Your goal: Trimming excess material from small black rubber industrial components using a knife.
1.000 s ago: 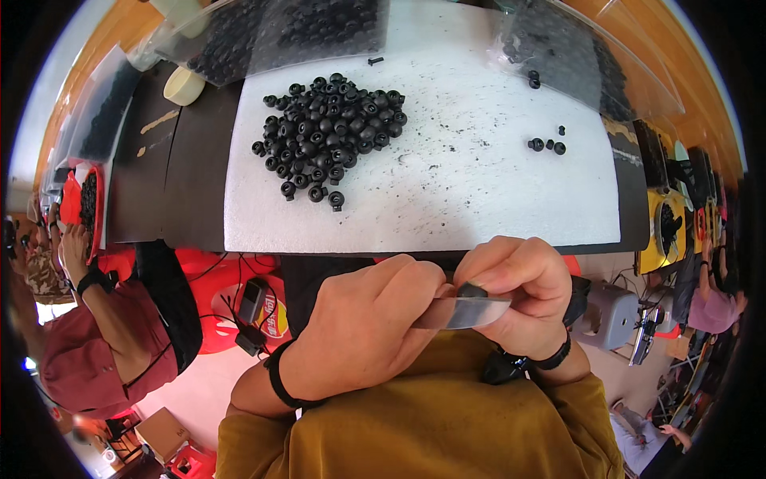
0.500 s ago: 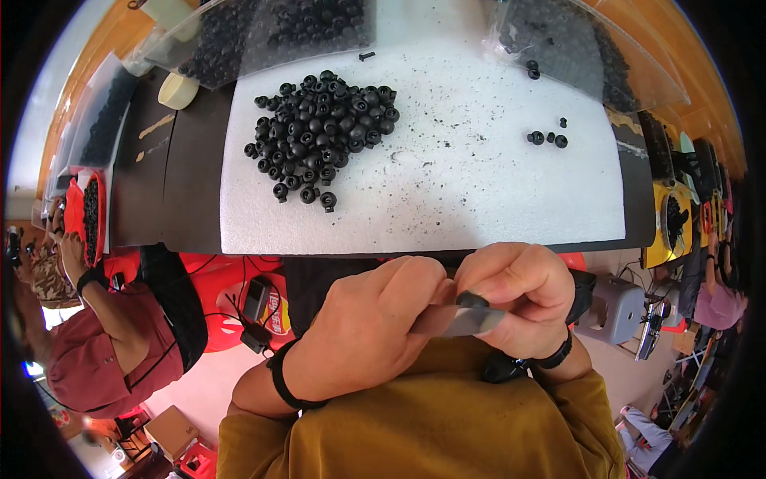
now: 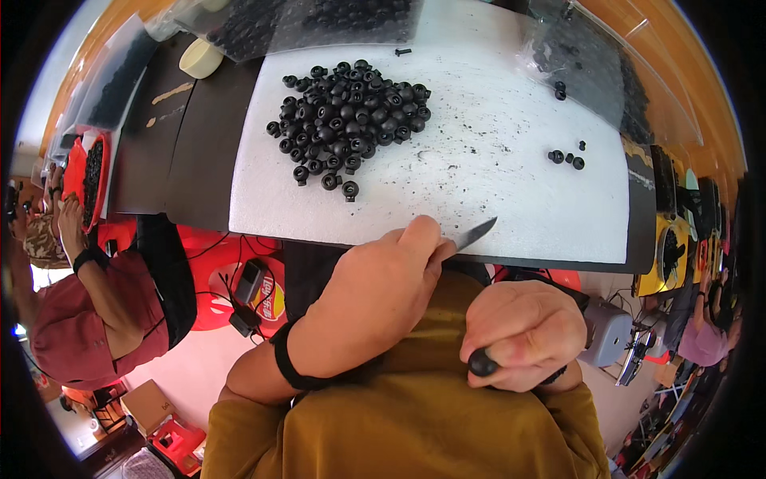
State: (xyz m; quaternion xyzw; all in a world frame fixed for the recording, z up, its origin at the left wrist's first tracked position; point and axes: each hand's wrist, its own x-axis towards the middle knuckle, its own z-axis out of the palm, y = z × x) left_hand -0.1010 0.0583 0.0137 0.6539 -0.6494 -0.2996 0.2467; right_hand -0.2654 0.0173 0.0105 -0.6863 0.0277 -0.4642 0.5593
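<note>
My left hand (image 3: 371, 291) is closed round a small knife (image 3: 479, 232), its blade pointing right over the front edge of a white foam sheet (image 3: 271, 211). Lower and to the right, close to my body, my right hand (image 3: 531, 331) grips a round black cord lock (image 3: 483, 362) between thumb and fingers. A heap of similar black cord locks (image 3: 351, 116) lies on the left half of the sheet. A few loose black pieces (image 3: 566, 158) are at the right, and a small black pin (image 3: 403, 52) sits near the back. Dark crumbs dot the foam.
Clear plastic containers of black parts (image 3: 335, 24) stand at the back left and back right (image 3: 614, 72). A cream ring-shaped thing (image 3: 200, 58) rests on the dark table (image 3: 195, 144). At left, a person in a maroon top (image 3: 96, 311) works beside a red tray (image 3: 77, 172). A grey stool (image 3: 608, 335) stands right.
My hands have drawn apart. The knife has moved up from the cord lock to the foam's front edge, while my right hand has come down toward my body with the piece.
</note>
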